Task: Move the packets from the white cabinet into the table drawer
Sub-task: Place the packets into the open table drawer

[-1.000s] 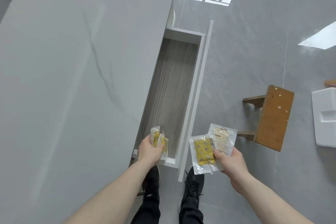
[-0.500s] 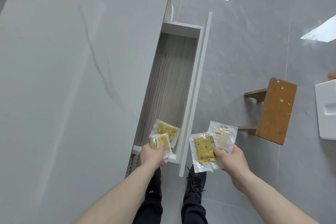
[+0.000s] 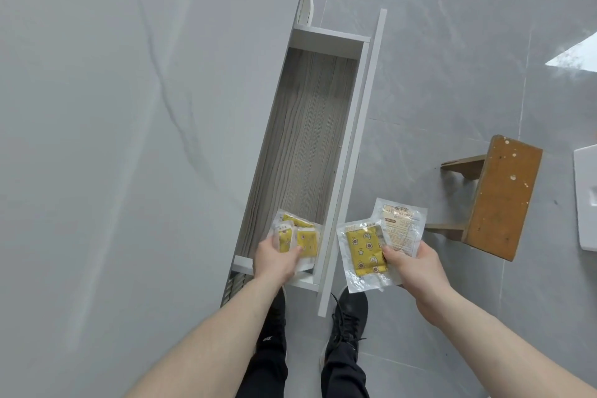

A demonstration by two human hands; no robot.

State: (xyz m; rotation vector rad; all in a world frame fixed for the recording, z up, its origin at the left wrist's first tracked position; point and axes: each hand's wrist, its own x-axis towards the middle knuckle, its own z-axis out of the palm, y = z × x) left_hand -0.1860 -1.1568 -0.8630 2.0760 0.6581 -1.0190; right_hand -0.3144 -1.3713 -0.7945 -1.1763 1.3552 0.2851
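Your left hand (image 3: pixel 274 260) pinches a yellow packet (image 3: pixel 286 239) at the near end of the open drawer (image 3: pixel 363 126), where two packets (image 3: pixel 307 236) now lie, against none a second ago. Your right hand (image 3: pixel 415 263) grips two more packets (image 3: pixel 381 244) just outside the drawer front, awaiting transfer.

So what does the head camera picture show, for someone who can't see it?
A person's left hand places yellow packets into an open table drawer. Their right hand holds two more packets beside it, near a wooden stool.

Packets (image 3: pixel 298 237) in open drawer (image 3: pixel 342 152), apparently under left hand (image 3: pixel 274 260)
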